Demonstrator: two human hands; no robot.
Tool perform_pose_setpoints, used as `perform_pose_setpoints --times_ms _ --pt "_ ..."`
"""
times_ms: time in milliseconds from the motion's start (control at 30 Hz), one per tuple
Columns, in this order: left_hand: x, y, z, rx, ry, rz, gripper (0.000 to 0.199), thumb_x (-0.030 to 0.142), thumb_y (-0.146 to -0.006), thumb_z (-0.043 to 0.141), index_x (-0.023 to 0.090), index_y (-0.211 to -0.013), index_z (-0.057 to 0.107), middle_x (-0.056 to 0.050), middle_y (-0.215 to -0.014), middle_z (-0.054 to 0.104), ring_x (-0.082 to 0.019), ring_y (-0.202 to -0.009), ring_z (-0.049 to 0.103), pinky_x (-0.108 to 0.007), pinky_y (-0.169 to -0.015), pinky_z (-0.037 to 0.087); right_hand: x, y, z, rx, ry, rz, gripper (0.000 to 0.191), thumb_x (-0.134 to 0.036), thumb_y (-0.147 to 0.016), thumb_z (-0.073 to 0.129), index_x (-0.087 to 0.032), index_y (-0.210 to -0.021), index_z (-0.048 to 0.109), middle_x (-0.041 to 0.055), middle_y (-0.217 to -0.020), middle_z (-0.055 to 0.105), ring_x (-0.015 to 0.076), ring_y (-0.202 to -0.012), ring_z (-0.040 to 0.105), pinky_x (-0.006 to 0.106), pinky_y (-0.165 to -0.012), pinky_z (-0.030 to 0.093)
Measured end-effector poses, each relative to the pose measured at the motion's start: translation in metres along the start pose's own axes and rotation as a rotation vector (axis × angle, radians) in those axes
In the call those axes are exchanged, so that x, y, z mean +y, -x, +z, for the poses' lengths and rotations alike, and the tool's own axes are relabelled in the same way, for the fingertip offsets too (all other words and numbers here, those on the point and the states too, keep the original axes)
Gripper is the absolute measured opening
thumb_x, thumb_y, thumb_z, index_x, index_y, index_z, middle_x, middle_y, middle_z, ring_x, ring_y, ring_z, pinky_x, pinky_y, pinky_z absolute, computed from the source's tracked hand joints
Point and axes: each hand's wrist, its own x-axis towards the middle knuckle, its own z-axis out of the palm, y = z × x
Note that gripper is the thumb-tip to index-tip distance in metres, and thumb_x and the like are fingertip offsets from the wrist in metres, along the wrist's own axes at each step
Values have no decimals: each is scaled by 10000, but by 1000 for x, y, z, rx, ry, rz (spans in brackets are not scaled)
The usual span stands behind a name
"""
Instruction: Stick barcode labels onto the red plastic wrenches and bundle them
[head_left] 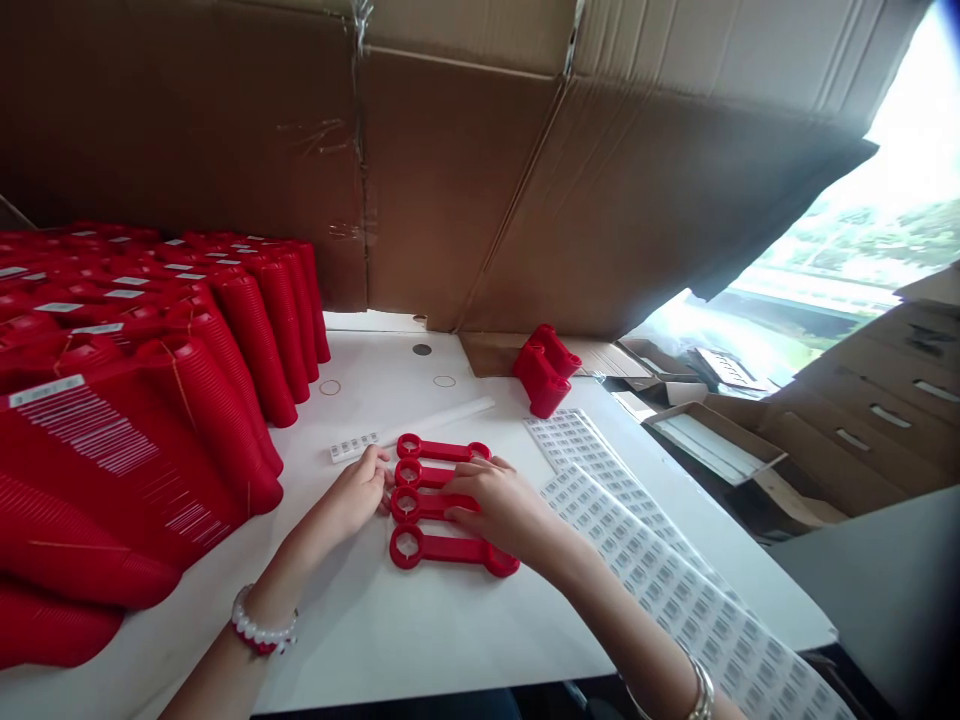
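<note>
Several red plastic spanner-shaped pieces with ring ends lie side by side on the white table, the lowest (pixel 450 549) fully in view and the top one (pixel 442 450) partly covered at its middle. My left hand (pixel 352 490) rests its fingertips against the ring ends, and my right hand (pixel 499 505) lies across the pieces' middles, hiding part of them. Neither hand visibly closes around a piece. Just above my left hand lies a strip of small printed labels (pixel 354 447), next to a translucent white rod (pixel 439 425). Sheets of barcode stickers (pixel 645 560) run beside my right hand.
A large bank of red ribbed stacks (pixel 240 340) with barcode labels fills the table's left side. A red pair of moulded parts (pixel 544 370) stands at the far edge. Cardboard sheeting (pixel 450 170) rises behind the white table (pixel 360 630), with cardboard boxes (pixel 847 420) to the right.
</note>
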Motion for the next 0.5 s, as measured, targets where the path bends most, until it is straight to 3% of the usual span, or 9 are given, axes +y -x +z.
perform_pose_setpoints --times_ms 500 --pt "-11 -6 -2 -70 -86 68 334 383 -985 633 168 -1240 618 -73 -1127 681 -187 -894 684 -386 -801 599 -2 7 9 40 31 -36 164 -197 -891 726 -214 -1039 793 81 -1049 781 288 -1018 711 462 -969 511"
